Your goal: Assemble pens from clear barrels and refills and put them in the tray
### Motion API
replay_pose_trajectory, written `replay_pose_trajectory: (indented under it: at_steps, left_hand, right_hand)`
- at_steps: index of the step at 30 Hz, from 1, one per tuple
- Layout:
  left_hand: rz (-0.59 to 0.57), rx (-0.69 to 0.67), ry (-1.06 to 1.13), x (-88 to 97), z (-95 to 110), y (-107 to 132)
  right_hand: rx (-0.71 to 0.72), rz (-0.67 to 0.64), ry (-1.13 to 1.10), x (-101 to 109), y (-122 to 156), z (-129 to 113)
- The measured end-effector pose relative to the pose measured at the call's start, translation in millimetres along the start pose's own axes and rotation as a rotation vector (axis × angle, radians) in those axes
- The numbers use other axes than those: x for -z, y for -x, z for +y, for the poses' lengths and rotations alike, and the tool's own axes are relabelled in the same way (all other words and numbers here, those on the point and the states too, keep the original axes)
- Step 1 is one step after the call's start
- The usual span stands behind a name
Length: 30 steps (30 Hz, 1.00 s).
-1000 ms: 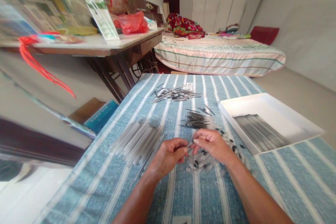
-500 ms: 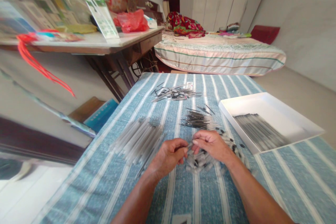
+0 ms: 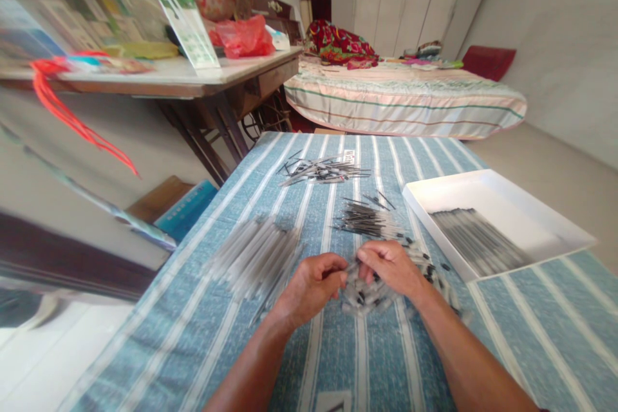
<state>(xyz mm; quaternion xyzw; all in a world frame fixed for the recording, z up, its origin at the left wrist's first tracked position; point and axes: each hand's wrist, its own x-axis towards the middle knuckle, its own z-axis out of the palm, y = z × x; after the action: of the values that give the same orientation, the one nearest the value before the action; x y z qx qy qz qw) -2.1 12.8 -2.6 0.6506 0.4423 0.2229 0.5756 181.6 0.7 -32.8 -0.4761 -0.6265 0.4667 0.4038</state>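
My left hand [image 3: 311,283] is closed in a pinch above the striped cloth, thumb against the fingers. Whatever it grips is too small to make out. Close beside it, my right hand [image 3: 391,267] is pinched too, and what lies between its fingertips is hidden. Under and around the right hand spreads a heap of small clear and black pen caps [image 3: 367,299]. To the left of my left hand lies a pile of frosted pen barrels [image 3: 261,251]. Thin dark pen refills [image 3: 362,217] are bunched just beyond my hands.
An open white box [image 3: 531,222] at the right holds a row of dark-cored pens [image 3: 477,238]. More loose thin refills [image 3: 323,170] lie at the table's far end. A cluttered sewing table [image 3: 203,85] stands at the left, a bed [image 3: 405,100] behind.
My right hand has shifted slightly right, so the gap between the two hands' fingertips is a little wider. My left hand stays nearly in place.
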Motion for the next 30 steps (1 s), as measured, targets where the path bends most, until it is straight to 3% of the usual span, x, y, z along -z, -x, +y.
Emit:
replay_pose_trajectory:
  at_steps: [17,21,25,30]
  left_hand:
    - [-0.005,-0.002,0.010,-1.2,1.6,1.8]
    - [-0.008,-0.003,0.010,-1.9,1.7,2.2]
    - [-0.005,-0.012,0.004,-1.8,1.0,1.7]
    - [-0.007,-0.006,0.007,-2.4,1.8,1.9]
  right_hand:
    - [-0.031,0.035,0.094,-0.5,3.2,-3.4]
    - [-0.030,0.093,0.127,-0.5,3.5,-4.6]
    - [-0.035,0.062,0.051,0.0,3.3,-5.3]
    - [-0.047,0.066,0.135,0.9,3.6,-4.8]
